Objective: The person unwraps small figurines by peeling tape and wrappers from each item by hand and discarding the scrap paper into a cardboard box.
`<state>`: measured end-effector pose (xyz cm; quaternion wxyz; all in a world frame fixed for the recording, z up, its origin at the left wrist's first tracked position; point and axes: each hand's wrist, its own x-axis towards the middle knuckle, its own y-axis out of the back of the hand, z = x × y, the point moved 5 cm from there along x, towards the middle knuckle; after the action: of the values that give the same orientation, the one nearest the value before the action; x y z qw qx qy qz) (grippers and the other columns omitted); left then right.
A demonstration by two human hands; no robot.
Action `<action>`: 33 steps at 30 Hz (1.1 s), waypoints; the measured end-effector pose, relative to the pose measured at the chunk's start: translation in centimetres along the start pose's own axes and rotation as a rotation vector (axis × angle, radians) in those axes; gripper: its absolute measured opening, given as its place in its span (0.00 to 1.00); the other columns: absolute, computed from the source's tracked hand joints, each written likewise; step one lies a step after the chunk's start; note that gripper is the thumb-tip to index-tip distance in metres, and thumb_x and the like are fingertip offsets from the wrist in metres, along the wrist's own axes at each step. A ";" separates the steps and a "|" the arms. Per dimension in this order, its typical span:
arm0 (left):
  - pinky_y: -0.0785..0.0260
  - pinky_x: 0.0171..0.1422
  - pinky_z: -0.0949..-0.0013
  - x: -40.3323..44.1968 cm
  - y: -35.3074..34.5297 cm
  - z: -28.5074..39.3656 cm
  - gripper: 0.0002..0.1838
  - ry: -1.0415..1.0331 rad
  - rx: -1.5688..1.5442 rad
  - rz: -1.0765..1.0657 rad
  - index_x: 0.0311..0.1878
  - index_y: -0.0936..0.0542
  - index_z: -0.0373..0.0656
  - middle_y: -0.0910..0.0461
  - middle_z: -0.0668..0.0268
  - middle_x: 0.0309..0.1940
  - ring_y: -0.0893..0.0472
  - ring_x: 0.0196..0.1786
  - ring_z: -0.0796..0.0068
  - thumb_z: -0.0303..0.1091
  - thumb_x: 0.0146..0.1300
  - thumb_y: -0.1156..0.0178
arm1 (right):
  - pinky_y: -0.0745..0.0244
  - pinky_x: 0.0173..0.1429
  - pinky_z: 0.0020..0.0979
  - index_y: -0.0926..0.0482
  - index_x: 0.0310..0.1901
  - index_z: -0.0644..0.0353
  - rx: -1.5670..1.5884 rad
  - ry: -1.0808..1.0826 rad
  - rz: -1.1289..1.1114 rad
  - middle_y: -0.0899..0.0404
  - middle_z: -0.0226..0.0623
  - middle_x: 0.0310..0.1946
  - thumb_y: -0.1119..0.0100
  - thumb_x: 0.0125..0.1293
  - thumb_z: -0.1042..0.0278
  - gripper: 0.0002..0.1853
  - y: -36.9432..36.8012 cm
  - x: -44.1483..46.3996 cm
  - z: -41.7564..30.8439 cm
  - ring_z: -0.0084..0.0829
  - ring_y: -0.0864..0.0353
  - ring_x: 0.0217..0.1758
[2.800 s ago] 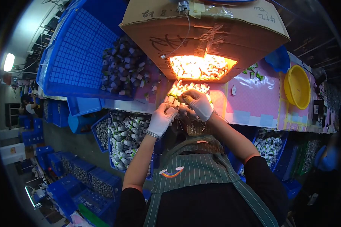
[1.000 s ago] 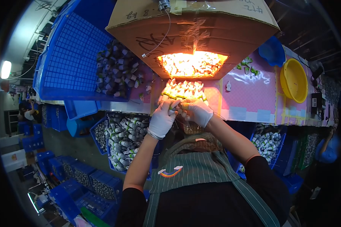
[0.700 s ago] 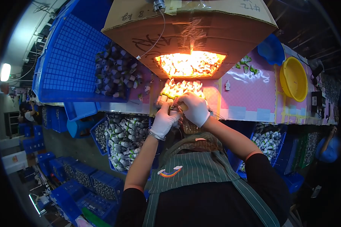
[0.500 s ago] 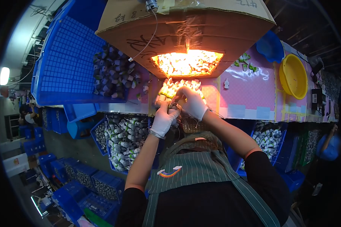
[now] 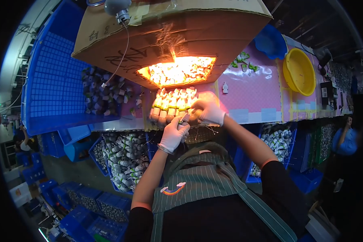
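White-gloved, my left hand [image 5: 176,134] is closed around a small grey plastic piece [image 5: 184,118], held just in front of a row of small figures. My right hand [image 5: 209,112], also gloved, is beside it with its fingers curled at the right end of the row; what they hold is hidden. The small figures [image 5: 172,109] have pale tops, green bands and rounded grey-brown ends, and lie side by side under bright orange light. Behind them a cardboard box [image 5: 121,48] has a glowing opening [image 5: 181,70] with many pale pieces visible inside.
On the left stands a large blue crate [image 5: 52,76] with a heap of grey parts [image 5: 103,90]. Bins of figures [image 5: 127,161] sit below the table edge. A yellow basin [image 5: 299,72], blue basin [image 5: 271,42], green pieces [image 5: 244,60] and one white figure [image 5: 225,88] lie to the right.
The camera view has shifted, so the box and table appear further left. My hands, close together before, are now slightly apart, and more of the row of figures shows.
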<state>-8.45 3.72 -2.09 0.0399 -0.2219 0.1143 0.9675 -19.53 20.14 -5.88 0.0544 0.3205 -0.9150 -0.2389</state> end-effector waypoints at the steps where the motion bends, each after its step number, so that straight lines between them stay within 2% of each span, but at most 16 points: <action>1: 0.23 0.36 0.68 -0.1 -0.7 -1.0 0.18 0.241 -0.272 -0.094 0.55 0.27 0.38 0.19 0.60 0.34 0.18 0.34 0.72 0.36 0.66 0.37 | 0.22 0.49 0.40 0.19 0.45 0.58 -0.218 0.221 0.101 0.16 0.46 0.39 0.43 0.57 0.70 0.13 2.0 0.3 0.7 0.47 0.17 0.43; 2: 0.23 0.36 0.68 -0.1 -0.7 -0.8 0.18 0.244 -0.271 -0.092 0.55 0.27 0.38 0.19 0.60 0.34 0.18 0.34 0.72 0.36 0.66 0.37 | 0.22 0.48 0.41 0.18 0.42 0.57 -0.282 0.018 0.129 0.16 0.46 0.38 0.45 0.58 0.70 0.11 3.8 0.6 3.0 0.48 0.17 0.43; 3: 0.23 0.33 0.69 -0.1 -0.9 -0.3 0.16 0.224 -0.404 -0.108 0.54 0.27 0.38 0.20 0.61 0.33 0.19 0.32 0.74 0.36 0.68 0.39 | 0.23 0.48 0.42 0.17 0.39 0.57 -0.344 -0.187 0.155 0.16 0.45 0.38 0.46 0.59 0.69 0.10 5.6 0.8 5.4 0.49 0.18 0.43; 4: 0.24 0.31 0.71 -0.1 -1.2 0.1 0.14 0.201 -0.538 -0.124 0.53 0.28 0.38 0.21 0.62 0.32 0.20 0.30 0.76 0.36 0.70 0.41 | 0.24 0.45 0.42 0.18 0.38 0.57 -0.523 -0.162 0.127 0.17 0.45 0.36 0.47 0.60 0.70 0.08 7.1 1.3 6.8 0.48 0.18 0.41; 5: 0.24 0.31 0.71 0.0 -1.2 0.2 0.14 0.203 -0.536 -0.122 0.53 0.28 0.38 0.21 0.62 0.32 0.20 0.30 0.76 0.36 0.70 0.41 | 0.25 0.43 0.41 0.19 0.36 0.56 -0.702 -0.137 0.099 0.19 0.45 0.35 0.47 0.62 0.70 0.07 8.3 1.5 8.2 0.46 0.19 0.40; 9: 0.23 0.33 0.69 -0.1 -1.3 0.9 0.15 0.211 -0.632 -0.179 0.54 0.29 0.36 0.20 0.60 0.34 0.20 0.31 0.75 0.35 0.71 0.43 | 0.25 0.42 0.42 0.20 0.36 0.57 -0.649 -0.167 -0.018 0.19 0.44 0.33 0.46 0.60 0.71 0.06 8.6 1.1 12.8 0.48 0.19 0.38; 11: 0.23 0.34 0.70 -0.4 -1.4 1.2 0.16 0.206 -0.661 -0.183 0.54 0.30 0.35 0.20 0.60 0.34 0.20 0.31 0.75 0.35 0.71 0.43 | 0.25 0.39 0.39 0.20 0.38 0.59 -0.636 -0.223 0.052 0.19 0.42 0.32 0.43 0.62 0.70 0.05 8.5 0.6 12.7 0.40 0.18 0.35; 12: 0.23 0.34 0.70 -0.3 -1.4 1.5 0.16 0.187 -0.658 -0.156 0.55 0.30 0.35 0.20 0.59 0.35 0.20 0.31 0.75 0.35 0.71 0.43 | 0.25 0.39 0.39 0.20 0.38 0.59 -0.639 -0.216 0.058 0.19 0.42 0.32 0.43 0.62 0.70 0.05 8.0 0.6 12.4 0.40 0.18 0.35; 14: 0.23 0.35 0.71 -0.2 -1.4 1.7 0.16 0.162 -0.657 -0.124 0.56 0.30 0.35 0.20 0.59 0.35 0.19 0.31 0.75 0.34 0.71 0.43 | 0.22 0.40 0.35 0.21 0.41 0.62 -0.169 -0.199 0.258 0.18 0.43 0.32 0.40 0.63 0.69 0.08 5.8 0.2 9.1 0.37 0.17 0.35; 16: 0.23 0.36 0.72 0.0 -1.4 1.5 0.18 0.151 -0.594 -0.098 0.57 0.31 0.34 0.20 0.60 0.33 0.19 0.31 0.76 0.34 0.71 0.42 | 0.21 0.38 0.30 0.23 0.42 0.67 0.662 -0.398 0.155 0.19 0.37 0.31 0.38 0.63 0.70 0.10 4.1 -0.5 2.4 0.29 0.18 0.33; 17: 0.23 0.36 0.72 0.0 -1.4 1.7 0.18 0.149 -0.590 -0.099 0.57 0.31 0.34 0.20 0.60 0.33 0.19 0.31 0.76 0.34 0.71 0.42 | 0.22 0.38 0.26 0.23 0.45 0.69 0.831 -0.312 0.104 0.20 0.34 0.33 0.40 0.64 0.71 0.11 3.6 -0.8 -1.1 0.25 0.18 0.34; 19: 0.24 0.35 0.72 0.2 -1.5 2.2 0.19 0.143 -0.511 -0.101 0.58 0.31 0.35 0.19 0.62 0.31 0.19 0.31 0.76 0.34 0.70 0.41 | 0.23 0.38 0.25 0.23 0.47 0.68 0.776 -0.188 0.106 0.19 0.35 0.35 0.39 0.64 0.71 0.13 3.0 -0.8 -4.9 0.24 0.20 0.33; 23: 0.25 0.34 0.73 0.0 -1.6 3.8 0.19 0.134 -0.476 -0.095 0.58 0.31 0.36 0.19 0.63 0.29 0.20 0.29 0.76 0.34 0.70 0.41 | 0.25 0.37 0.23 0.23 0.49 0.67 0.783 -0.226 -0.006 0.19 0.34 0.36 0.39 0.65 0.72 0.13 2.3 -0.6 -5.6 0.22 0.20 0.34; 26: 0.25 0.33 0.73 0.1 -1.7 4.7 0.19 0.148 -0.466 -0.103 0.59 0.30 0.36 0.20 0.62 0.29 0.20 0.28 0.76 0.34 0.70 0.41 | 0.26 0.36 0.22 0.23 0.48 0.66 0.843 -0.218 0.080 0.19 0.33 0.35 0.39 0.66 0.72 0.11 2.1 -0.7 -5.5 0.20 0.21 0.34; 28: 0.25 0.31 0.73 0.4 -1.6 4.6 0.19 0.144 -0.488 -0.113 0.59 0.31 0.36 0.20 0.63 0.29 0.21 0.27 0.76 0.34 0.70 0.41 | 0.27 0.35 0.21 0.26 0.48 0.64 0.773 -0.213 0.166 0.20 0.33 0.36 0.40 0.67 0.71 0.11 2.0 -0.6 -5.6 0.19 0.21 0.33; 33: 0.25 0.31 0.73 0.9 -2.5 4.9 0.19 0.093 -0.468 -0.089 0.58 0.29 0.36 0.20 0.63 0.30 0.21 0.27 0.77 0.34 0.69 0.40 | 0.29 0.33 0.21 0.29 0.49 0.62 0.790 -0.259 0.171 0.21 0.34 0.37 0.42 0.67 0.73 0.11 1.8 -0.8 -5.3 0.18 0.24 0.32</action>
<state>-10.99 7.31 1.31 0.0246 -0.2744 -0.1214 0.9536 -18.57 19.72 -0.29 -0.1686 0.2067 -0.9589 0.0972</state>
